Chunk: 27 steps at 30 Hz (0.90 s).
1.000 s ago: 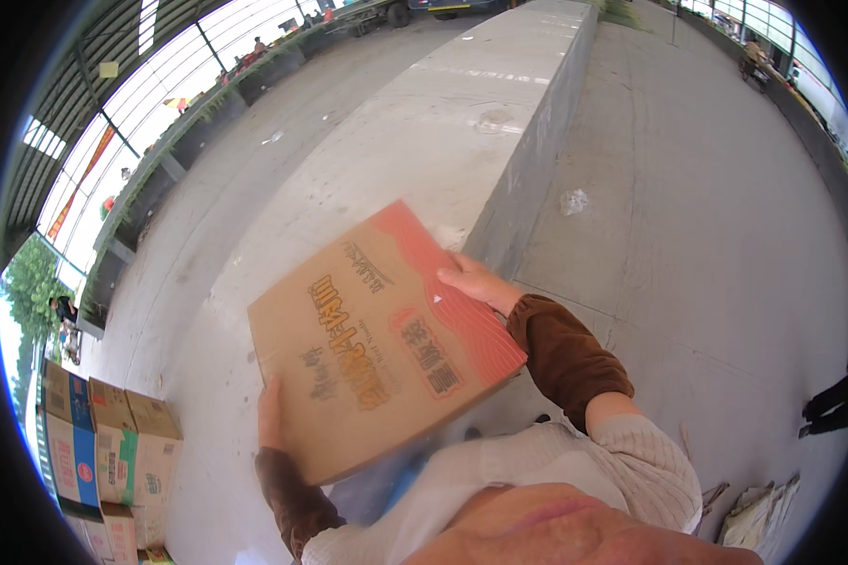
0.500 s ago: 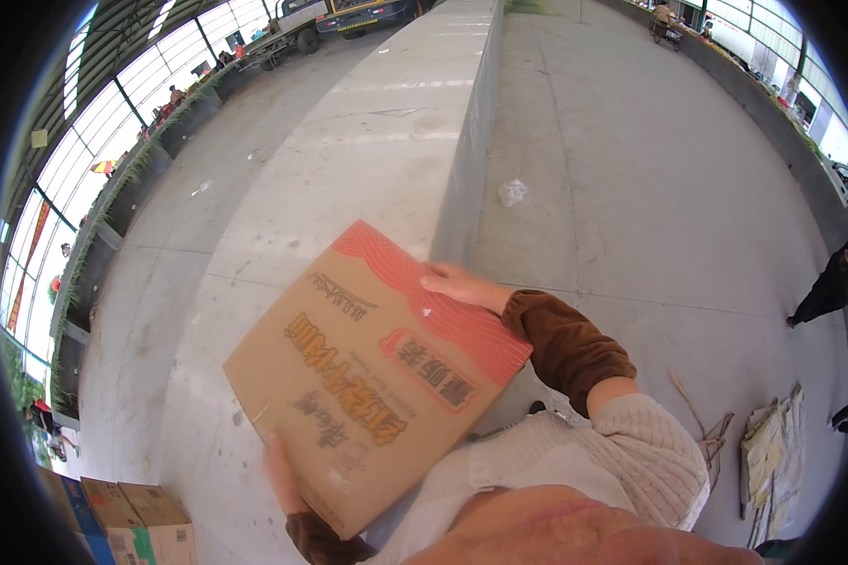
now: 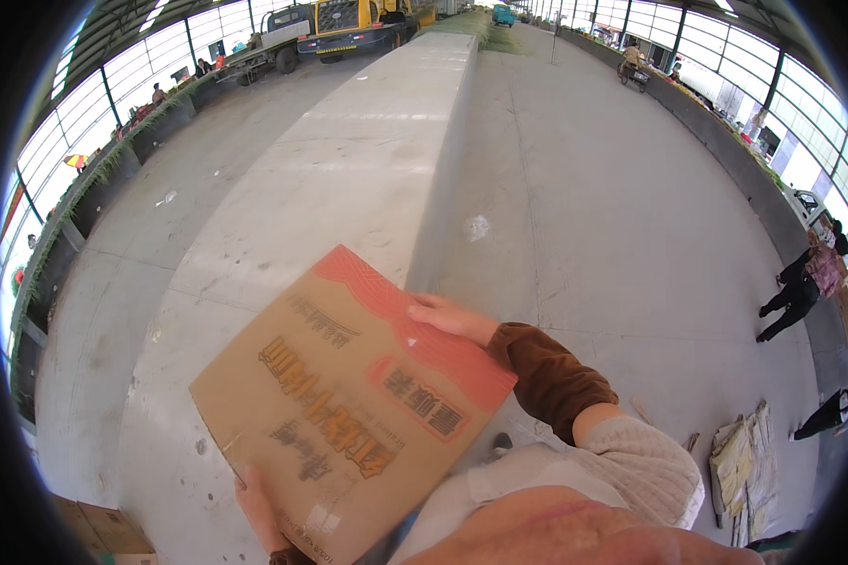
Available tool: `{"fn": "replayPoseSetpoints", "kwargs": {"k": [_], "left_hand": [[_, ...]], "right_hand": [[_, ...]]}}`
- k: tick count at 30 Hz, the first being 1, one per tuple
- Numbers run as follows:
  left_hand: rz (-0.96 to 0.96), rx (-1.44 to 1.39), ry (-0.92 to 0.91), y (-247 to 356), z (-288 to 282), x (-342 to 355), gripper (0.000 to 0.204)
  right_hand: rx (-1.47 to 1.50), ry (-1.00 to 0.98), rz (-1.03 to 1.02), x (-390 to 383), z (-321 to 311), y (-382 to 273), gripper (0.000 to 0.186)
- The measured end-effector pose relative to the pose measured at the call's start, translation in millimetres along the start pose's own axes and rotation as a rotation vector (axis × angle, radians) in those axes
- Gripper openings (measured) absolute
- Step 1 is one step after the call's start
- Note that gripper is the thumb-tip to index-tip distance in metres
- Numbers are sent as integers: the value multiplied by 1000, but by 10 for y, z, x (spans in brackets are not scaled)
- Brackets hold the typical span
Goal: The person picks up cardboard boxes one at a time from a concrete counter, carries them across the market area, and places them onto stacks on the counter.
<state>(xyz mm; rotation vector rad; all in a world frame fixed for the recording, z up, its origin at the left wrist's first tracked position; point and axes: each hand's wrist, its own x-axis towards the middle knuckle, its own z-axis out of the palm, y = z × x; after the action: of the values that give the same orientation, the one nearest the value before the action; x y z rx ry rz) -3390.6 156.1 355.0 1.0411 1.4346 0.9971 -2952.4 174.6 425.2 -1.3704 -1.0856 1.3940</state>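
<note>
A brown cardboard box (image 3: 339, 414) with a red wavy band and dark print is held aslant in front of my body, above a long pale concrete ledge (image 3: 349, 179). My right hand (image 3: 452, 318) lies over its red upper right edge, fingers on the printed face. Along the lower left edge, my left hand (image 3: 259, 508) grips the box, with part of the fingers and palm hidden by it. Only the printed face shows; the underside and depth of the box are out of sight.
Stacked cartons (image 3: 104, 527) stand at the lower left. Flattened cardboard (image 3: 742, 466) lies on the floor at the right, near people (image 3: 806, 282). A clear plastic scrap (image 3: 478, 227) lies beside the ledge. Trucks (image 3: 349, 28) are parked at the far end.
The view has tilted up, bringing in more of the far hall and the people at the right. The box and both hands appear lower and farther left, with the grip kept.
</note>
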Motion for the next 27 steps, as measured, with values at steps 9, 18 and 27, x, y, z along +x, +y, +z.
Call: {"fn": "replayPoseSetpoints", "kwargs": {"k": [9,18,27], "left_hand": [[-61,-129,62,167,-5,-155,45],[119,43,-13,660,444,-40,41],[68,-4,-548,1742,2809,-93,37]], "right_hand": [[131,-66,11,-41,-65,47,50],[340,33,-204,-438,-561,97,57],[489,372,-350,-1971,-2116,-101,58]]}}
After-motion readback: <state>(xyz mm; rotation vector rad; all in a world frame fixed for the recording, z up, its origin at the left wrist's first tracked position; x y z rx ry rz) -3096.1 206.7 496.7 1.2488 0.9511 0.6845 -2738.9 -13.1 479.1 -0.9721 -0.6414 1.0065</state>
